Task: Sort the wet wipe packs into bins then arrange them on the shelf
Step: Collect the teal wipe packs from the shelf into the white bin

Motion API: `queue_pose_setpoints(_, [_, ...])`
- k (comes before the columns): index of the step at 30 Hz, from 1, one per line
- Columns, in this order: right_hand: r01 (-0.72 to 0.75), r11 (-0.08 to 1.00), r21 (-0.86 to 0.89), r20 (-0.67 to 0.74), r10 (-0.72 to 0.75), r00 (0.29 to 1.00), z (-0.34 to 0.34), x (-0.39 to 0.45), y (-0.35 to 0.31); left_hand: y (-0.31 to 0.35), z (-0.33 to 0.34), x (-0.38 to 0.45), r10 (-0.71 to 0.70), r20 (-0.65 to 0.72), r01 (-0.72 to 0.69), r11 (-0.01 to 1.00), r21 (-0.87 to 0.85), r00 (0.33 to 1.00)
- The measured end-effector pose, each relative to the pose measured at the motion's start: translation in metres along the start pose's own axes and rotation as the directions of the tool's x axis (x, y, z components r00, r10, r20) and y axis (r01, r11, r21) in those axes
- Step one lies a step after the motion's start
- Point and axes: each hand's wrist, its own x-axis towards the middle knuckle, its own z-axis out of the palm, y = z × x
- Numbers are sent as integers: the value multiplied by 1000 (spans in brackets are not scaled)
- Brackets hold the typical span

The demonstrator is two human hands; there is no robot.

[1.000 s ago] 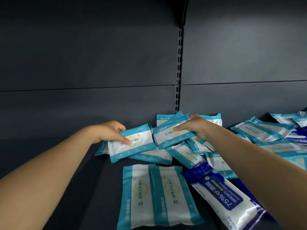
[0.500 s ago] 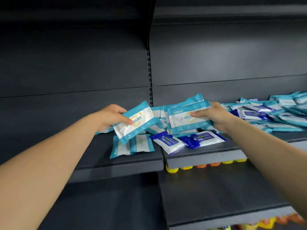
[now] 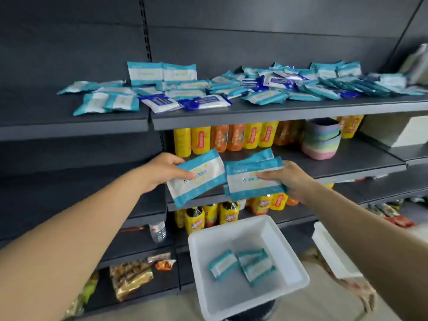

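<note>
Shelf edge: the upper shelf (image 3: 266, 113) runs as a dark lip across the view, above both hands; loose wet wipe packs (image 3: 261, 89) lie scattered over its top, some close to the front edge.
Open room: the space between the hands and the white bin (image 3: 234, 230) below is free of anything; the bin's near rim sits low in the view, its far rim under the right hand.
Second bin: another white bin (image 3: 331, 253) shows at lower right, partly hidden by the right forearm.
Left hand: the left hand (image 3: 165, 169) reaches forward with the arm nearly straight, thumb on top and fingers under; its grip is clamped on one teal-and-white pack (image 3: 201, 179), tilted with its lower corner towards the bin.
Right hand: the right hand (image 3: 287, 179) reaches forward from the right, thumb across the front; its grip is closed on a small stack of teal packs (image 3: 250, 179), at least two, held roughly level.
Spacing: the two held loads are just beside each other, edges nearly meeting, in front of the middle shelf (image 3: 347, 163).
In the bin: three teal packs (image 3: 243, 265) lie on its floor, near the middle.
Middle shelf: yellow and orange bottles (image 3: 222, 137) stand behind the hands, a pastel striped basket (image 3: 320, 141) to their right.
</note>
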Motion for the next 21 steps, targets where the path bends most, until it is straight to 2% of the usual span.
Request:
queue_pose_setpoints(7, [-299, 953, -57, -85, 294, 952, -56, 33, 158, -129, 131, 68, -253, -5, 253, 967, -12, 967])
queue_pose_setpoints(15, [-610, 780, -138, -164, 589, 791, -97, 102, 338, -262, 264, 138, -559, -38, 553, 827, -97, 829])
queue_pose_setpoints(21, [-722, 672, -166, -141, 708, 692, -100, 145, 423, -323, 323, 184, -653, -48, 648, 756, -92, 756])
